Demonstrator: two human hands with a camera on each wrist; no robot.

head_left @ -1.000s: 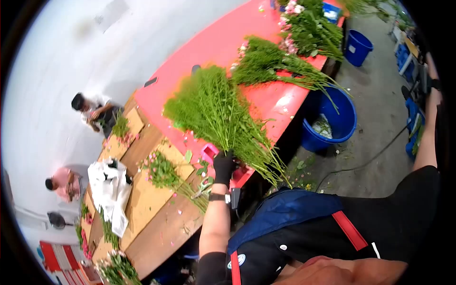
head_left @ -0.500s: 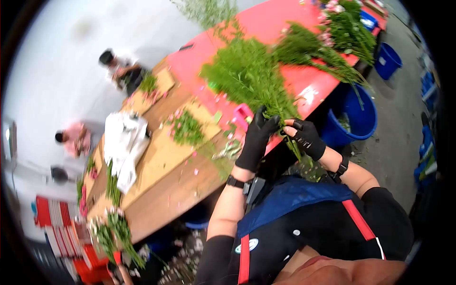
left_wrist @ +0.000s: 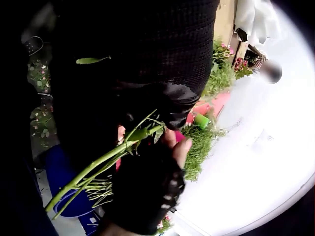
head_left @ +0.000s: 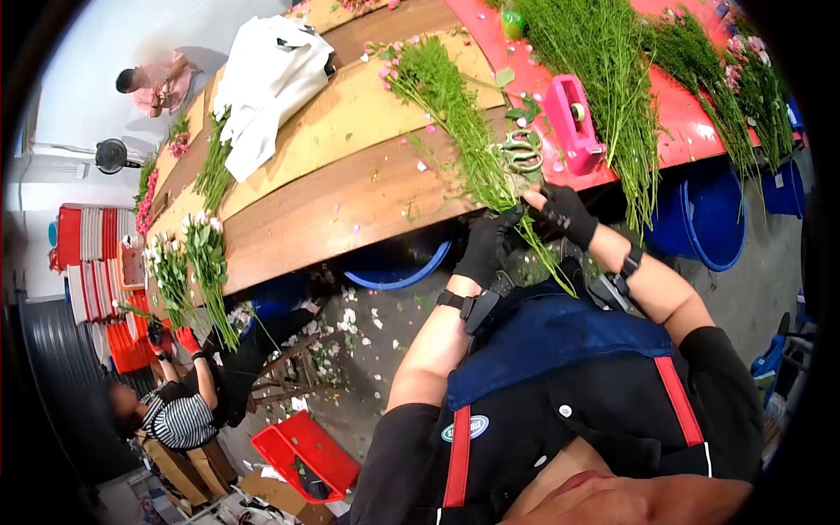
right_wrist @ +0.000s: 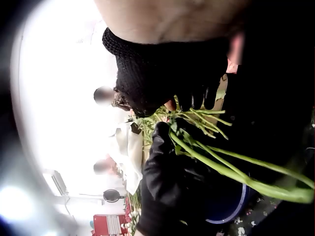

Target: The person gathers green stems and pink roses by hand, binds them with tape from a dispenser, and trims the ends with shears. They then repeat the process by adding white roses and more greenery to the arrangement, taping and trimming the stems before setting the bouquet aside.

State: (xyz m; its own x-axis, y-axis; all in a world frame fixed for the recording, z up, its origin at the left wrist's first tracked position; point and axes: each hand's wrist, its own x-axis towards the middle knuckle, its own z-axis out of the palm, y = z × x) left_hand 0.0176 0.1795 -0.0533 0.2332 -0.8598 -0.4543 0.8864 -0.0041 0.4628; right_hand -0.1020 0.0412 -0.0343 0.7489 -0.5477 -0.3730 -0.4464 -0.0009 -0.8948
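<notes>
White cloth (head_left: pixel 262 92) lies crumpled on bench (head_left: pixel 372 197). Pink-tipped greenery (head_left: pixel 437 79) lies to its right. Left hand (head_left: pixel 490 248), black-gloved — fingers curled, pinching green stems (head_left: pixel 544 254) just off the bench edge. Scissors (head_left: pixel 523 160) lie near. Right hand (head_left: pixel 569 214), thumb extended, meets the stems — pinch cannot be determined. Pink tape dispenser (head_left: pixel 567 131) stands beyond.

Both wrist views wash the wall (left_wrist: pixel 266 152) white, with dark corners.

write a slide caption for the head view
Gloved fingers hold green stems at a wooden table's edge, with scissors and a pink tape dispenser nearby.
</notes>
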